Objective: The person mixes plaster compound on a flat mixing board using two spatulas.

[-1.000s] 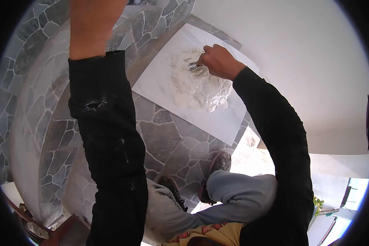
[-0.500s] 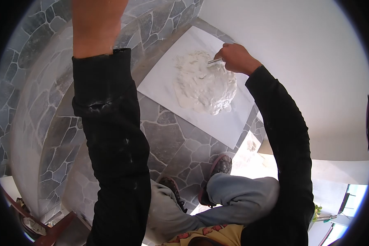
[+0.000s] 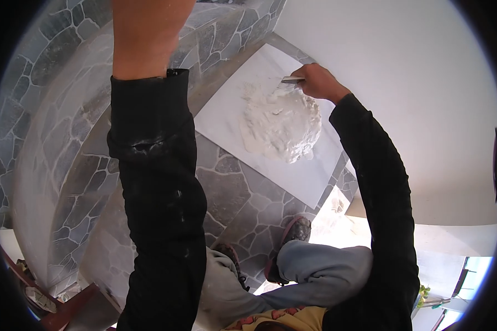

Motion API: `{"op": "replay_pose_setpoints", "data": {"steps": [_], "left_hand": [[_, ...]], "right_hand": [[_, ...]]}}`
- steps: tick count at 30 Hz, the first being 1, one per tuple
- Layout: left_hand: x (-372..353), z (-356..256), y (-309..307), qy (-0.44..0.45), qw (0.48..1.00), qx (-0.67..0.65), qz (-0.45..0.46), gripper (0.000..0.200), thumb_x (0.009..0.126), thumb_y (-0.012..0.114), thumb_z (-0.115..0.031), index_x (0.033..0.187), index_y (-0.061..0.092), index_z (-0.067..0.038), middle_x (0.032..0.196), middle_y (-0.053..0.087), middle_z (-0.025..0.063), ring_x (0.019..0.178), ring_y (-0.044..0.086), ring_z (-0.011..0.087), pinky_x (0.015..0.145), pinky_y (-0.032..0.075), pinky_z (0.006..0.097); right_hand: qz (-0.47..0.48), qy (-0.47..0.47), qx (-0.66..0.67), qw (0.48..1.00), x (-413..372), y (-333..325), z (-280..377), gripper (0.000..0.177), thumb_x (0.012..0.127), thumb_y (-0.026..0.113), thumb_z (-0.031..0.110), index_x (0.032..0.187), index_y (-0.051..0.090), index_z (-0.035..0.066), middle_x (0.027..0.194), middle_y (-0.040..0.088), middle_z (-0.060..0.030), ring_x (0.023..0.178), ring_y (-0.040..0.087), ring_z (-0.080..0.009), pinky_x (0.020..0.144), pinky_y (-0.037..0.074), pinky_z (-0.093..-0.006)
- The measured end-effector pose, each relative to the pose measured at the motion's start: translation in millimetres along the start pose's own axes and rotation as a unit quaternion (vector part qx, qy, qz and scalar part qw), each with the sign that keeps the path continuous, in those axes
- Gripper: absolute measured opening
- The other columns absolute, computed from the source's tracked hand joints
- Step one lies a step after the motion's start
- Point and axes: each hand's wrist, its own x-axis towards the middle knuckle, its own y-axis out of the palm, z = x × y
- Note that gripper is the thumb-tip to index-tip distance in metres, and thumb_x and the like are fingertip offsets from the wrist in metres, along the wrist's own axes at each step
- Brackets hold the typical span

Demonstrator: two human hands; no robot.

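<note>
A square white slab point(image 3: 221, 116) lies tilted in view on the stone-patterned floor, with a spread of wet white paste point(image 3: 281, 124) on it. My right hand point(image 3: 321, 83) is closed round a flat metal scraper point(image 3: 292, 80), whose blade is at the far edge of the paste. My left forearm point(image 3: 146, 38) reaches up out of the top of the view; its hand and fingers are outside the frame.
A stone-patterned curved ledge point(image 3: 49, 132) runs along the left. The white wall point(image 3: 414, 110) rises close on the right, beside my right arm. My shoes point(image 3: 297, 230) stand on the floor below the slab. A reddish-brown frame point(image 3: 74, 311) is at the lower left.
The scraper has moved a little up and away from the paste, and its blade shows more. The whole view has shifted slightly, the slab now sitting lower and further right.
</note>
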Motion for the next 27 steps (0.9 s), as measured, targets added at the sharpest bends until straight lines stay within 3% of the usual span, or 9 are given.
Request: {"op": "replay_pose_setpoints", "data": {"steps": [3, 8, 13, 16, 20, 22, 24, 26, 27], "left_hand": [[2, -4, -12, 0.0, 0.998, -0.028, 0.057, 0.021, 0.096, 0.065, -0.01, 0.111, 0.071, 0.003, 0.089, 0.071, 0.0007, 0.072, 0.06, 0.0051, 0.065, 0.046, 0.0191], [0, 8, 0, 0.005, 0.999, -0.001, 0.038, 0.021, 0.096, 0.064, -0.01, 0.111, 0.071, 0.003, 0.088, 0.07, -0.0002, 0.072, 0.06, 0.0049, 0.064, 0.046, 0.0191], [-5, 7, 1, -0.017, 0.996, -0.023, 0.079, 0.019, 0.097, 0.064, -0.01, 0.11, 0.07, 0.002, 0.087, 0.069, -0.0013, 0.071, 0.058, 0.0042, 0.064, 0.045, 0.0191], [-7, 15, 7, 0.003, 0.998, 0.002, 0.058, 0.018, 0.097, 0.064, -0.01, 0.109, 0.07, 0.002, 0.087, 0.069, -0.0016, 0.071, 0.058, 0.0041, 0.064, 0.045, 0.019], [-10, 2, 16, 0.025, 0.999, 0.038, 0.024, 0.019, 0.097, 0.065, -0.01, 0.109, 0.071, 0.002, 0.087, 0.069, -0.0014, 0.071, 0.058, 0.0042, 0.065, 0.045, 0.0186], [-9, -4, 12, 0.023, 0.997, 0.073, -0.024, 0.019, 0.096, 0.065, -0.011, 0.109, 0.071, 0.002, 0.086, 0.069, -0.0014, 0.072, 0.058, 0.0043, 0.065, 0.045, 0.0187], [-3, -4, -5, 0.025, 0.998, -0.011, 0.057, 0.019, 0.096, 0.065, -0.01, 0.108, 0.071, 0.003, 0.087, 0.069, -0.0014, 0.072, 0.058, 0.0044, 0.065, 0.044, 0.0188], [0, -10, -10, 0.022, 0.998, 0.003, 0.058, 0.018, 0.096, 0.065, -0.009, 0.108, 0.071, 0.003, 0.086, 0.068, -0.0018, 0.071, 0.057, 0.0043, 0.064, 0.044, 0.0193], [0, -12, -10, 0.014, 0.997, 0.019, 0.067, 0.018, 0.095, 0.066, -0.009, 0.108, 0.071, 0.003, 0.084, 0.067, -0.0022, 0.07, 0.056, 0.0043, 0.063, 0.043, 0.0197]], "right_hand": [[-0.043, 0.054, 0.01, 0.998, 14, 0, -29, 0.039, 0.075, 0.059, 0.001, 0.108, 0.076, 0.011, 0.092, 0.073, -0.018, 0.091, 0.069, -0.0379, 0.081, 0.055, -0.0462], [-0.104, 0.105, 0.022, 0.989, 45, 33, -55, 0.042, 0.076, 0.059, 0.004, 0.113, 0.076, 0.013, 0.096, 0.073, -0.0211, 0.094, 0.069, -0.0396, 0.085, 0.055, -0.0468], [-0.065, 0.003, 0.028, 0.997, 71, 32, 3, 0.042, 0.075, 0.059, 0.007, 0.113, 0.076, 0.016, 0.096, 0.073, -0.0177, 0.092, 0.069, -0.0389, 0.082, 0.055, -0.0463], [-0.024, -0.103, 0.043, 0.993, 70, 35, 30, 0.038, 0.076, 0.064, 0.005, 0.111, 0.076, 0.015, 0.094, 0.073, -0.0167, 0.09, 0.068, -0.0384, 0.08, 0.055, -0.0463], [0.017, -0.157, 0.015, 0.987, 28, 20, 42, 0.039, 0.076, 0.066, -0.001, 0.111, 0.076, 0.013, 0.094, 0.073, -0.0157, 0.088, 0.068, -0.0382, 0.079, 0.055, -0.0456], [0.044, -0.132, -0.018, 0.99, 8, 4, 37, 0.034, 0.079, 0.069, -0.005, 0.107, 0.078, 0.011, 0.095, 0.072, -0.0179, 0.09, 0.068, -0.0346, 0.078, 0.054, -0.0428], [0.036, -0.088, 0.011, 0.995, -4, -11, 25, 0.033, 0.079, 0.068, -0.005, 0.107, 0.077, 0.009, 0.094, 0.073, -0.0191, 0.087, 0.069, -0.036, 0.078, 0.054, -0.0415], [0.019, -0.106, 0.047, 0.993, -5, -16, 0, 0.032, 0.08, 0.068, -0.005, 0.109, 0.076, 0.007, 0.091, 0.073, -0.0197, 0.082, 0.069, -0.0365, 0.078, 0.054, -0.0402], [0.017, -0.046, 0.059, 0.997, -7, -22, -5, 0.033, 0.08, 0.067, -0.005, 0.11, 0.075, 0.005, 0.091, 0.073, -0.0201, 0.083, 0.069, -0.0363, 0.078, 0.054, -0.0396]]}}
